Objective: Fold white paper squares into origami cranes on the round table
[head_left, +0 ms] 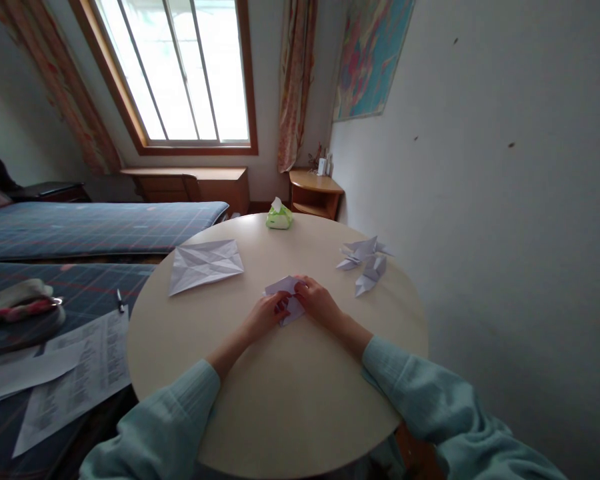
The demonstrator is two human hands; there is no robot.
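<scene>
Both my hands rest on a small folded white paper (284, 287) in the middle of a round beige table (260, 387). My left hand (267, 315) pinches the paper's near left edge, fingers closed on it. My right hand (316, 299) presses and grips the paper's right side. Much of the paper lies under my fingers. Both arms wear pale teal sleeves.
A creased, unfolded white sheet (203, 264) lies at the table's left. Two folded paper figures (366, 261) sit at the right. A green tissue pack (279, 216) stands at the far edge. Printed papers (80, 373) and a pen (121, 301) lie on the bed at left. The wall is close on the right.
</scene>
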